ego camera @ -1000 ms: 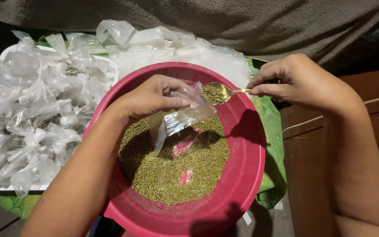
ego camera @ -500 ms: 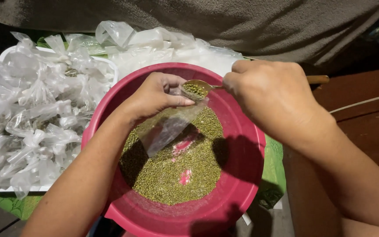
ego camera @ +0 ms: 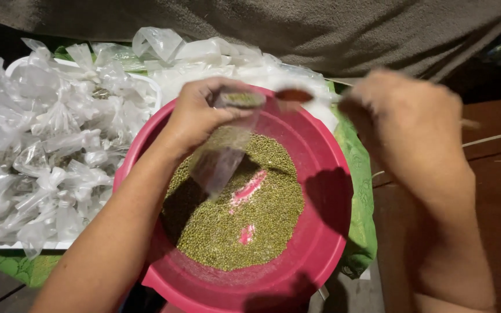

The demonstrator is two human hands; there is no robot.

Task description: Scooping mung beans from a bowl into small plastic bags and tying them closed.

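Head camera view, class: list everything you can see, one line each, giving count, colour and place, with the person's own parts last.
basin: one, pink-red, centre.
small beans: a heap, green, inside the basin.
small bag: one, clear, over the basin in the left hand.
spoon: one, blurred, at the right hand.
knotted bags: many, clear, piled at left.
cloth: one, green, under the basin.
left hand: holds the small bag.
right hand: blurred, holds the spoon.

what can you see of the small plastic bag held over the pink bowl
The small plastic bag is clear, thin film, held at its open mouth by the left hand. It hangs down at a slant over the green beans in the pink bowl. A few beans show at its mouth; lower down it looks mostly empty. Its lower end hangs close to the beans; contact can't be told.
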